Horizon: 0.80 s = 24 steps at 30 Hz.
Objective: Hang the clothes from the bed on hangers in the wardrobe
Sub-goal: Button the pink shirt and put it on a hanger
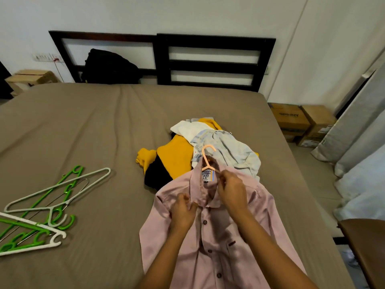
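Pink button-up shirt (218, 232) lies face up on the near part of the bed (93, 132), collar pointing toward the headboard. A peach plastic hanger (207, 157) sits inside the neck opening; only its hook and part of one shoulder arm show above the collar label.

Right hand (232, 191): grip pinched together at the collar edge, just beside the label, apparently on the hanger arm and the cloth at once. Left hand (183, 211): grip closed on the collar and placket fabric near the top button. Whether the top button is fastened cannot be told; the hands cover it.

Step in hand, by my reading: seating the shirt on its hanger and squaring the collar. Hanging in the wardrobe is not yet begun; no wardrobe is in view.

Remaining work: a pile of clothes (200, 147) (yellow, black, white, pale blue denim) lies just beyond the shirt, touching its collar end. Spare hangers (45, 207), green, white and one thin wire, lie well apart on the left of the bed.

Next move likely calls for both shoulders settled over the hanger arms, then a lift by the hook so the shirt hangs free without sliding off.
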Each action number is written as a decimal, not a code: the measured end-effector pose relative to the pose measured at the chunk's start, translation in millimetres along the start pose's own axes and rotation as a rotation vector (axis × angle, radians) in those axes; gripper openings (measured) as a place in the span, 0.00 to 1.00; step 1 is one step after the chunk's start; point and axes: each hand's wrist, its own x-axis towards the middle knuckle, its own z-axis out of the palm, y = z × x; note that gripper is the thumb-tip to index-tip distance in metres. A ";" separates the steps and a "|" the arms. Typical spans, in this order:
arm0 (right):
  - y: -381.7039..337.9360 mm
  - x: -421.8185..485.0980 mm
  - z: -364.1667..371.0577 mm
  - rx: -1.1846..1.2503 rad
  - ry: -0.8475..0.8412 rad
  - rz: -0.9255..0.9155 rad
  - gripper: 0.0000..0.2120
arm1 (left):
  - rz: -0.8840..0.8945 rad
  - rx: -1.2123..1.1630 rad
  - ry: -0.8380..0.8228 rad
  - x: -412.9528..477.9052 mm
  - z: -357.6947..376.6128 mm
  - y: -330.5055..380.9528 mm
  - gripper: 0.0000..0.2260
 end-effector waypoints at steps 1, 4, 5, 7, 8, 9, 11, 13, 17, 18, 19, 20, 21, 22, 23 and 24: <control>-1.7 18.1 4.9 -0.071 -0.007 -0.133 0.11 | 0.031 0.033 0.031 10.2 -3.1 2.9 0.11; 5.4 59.5 31.9 -0.520 -0.156 -0.280 0.16 | 0.115 0.100 0.091 36.6 -10.7 7.7 0.15; 8.5 67.4 39.0 -0.649 -0.189 -0.263 0.15 | 0.147 0.116 0.099 43.5 -13.1 6.9 0.15; 11.7 76.4 46.5 -0.767 -0.218 -0.238 0.15 | 0.218 0.168 0.103 53.1 -17.7 5.5 0.15; 11.9 78.7 47.8 -0.782 -0.210 -0.246 0.15 | 0.252 0.184 0.096 54.9 -20.7 6.3 0.16; 10.6 80.2 46.3 -0.780 -0.195 -0.269 0.15 | 0.286 0.192 0.087 55.2 -24.4 7.5 0.17; 6.7 80.5 33.5 -0.655 -0.141 -0.275 0.16 | 0.376 0.217 0.066 52.7 -32.9 12.0 0.19; -1.5 77.4 10.1 -0.365 -0.018 -0.293 0.14 | 0.480 0.262 0.021 49.0 -44.1 23.4 0.21; -33.1 64.7 -63.8 -0.021 0.108 -0.386 0.06 | 0.642 0.343 -0.035 38.3 -67.6 80.9 0.22; -44.0 61.9 -85.9 -0.030 0.141 -0.408 0.05 | 0.683 0.348 -0.015 33.3 -74.5 102.7 0.21; -56.3 58.8 -109.6 -0.042 0.175 -0.425 0.05 | 0.724 0.340 0.006 27.1 -82.0 126.5 0.19; -69.3 56.2 -135.0 -0.047 0.215 -0.438 0.04 | 0.753 0.318 0.022 19.3 -89.7 152.3 0.16; -81.6 54.5 -160.8 -0.047 0.256 -0.452 0.04 | 0.771 0.289 0.025 10.2 -98.1 179.7 0.12; -94.4 51.3 -188.9 -0.047 0.293 -0.468 0.04 | 0.796 0.264 0.019 -0.7 -106.4 208.2 0.08; -106.7 46.9 -218.2 -0.050 0.329 -0.494 0.03 | 0.824 0.247 0.014 -12.8 -113.8 236.5 0.06; -118.7 41.7 -247.2 -0.054 0.359 -0.525 0.04 | 0.858 0.236 0.018 -27.0 -121.5 264.5 0.06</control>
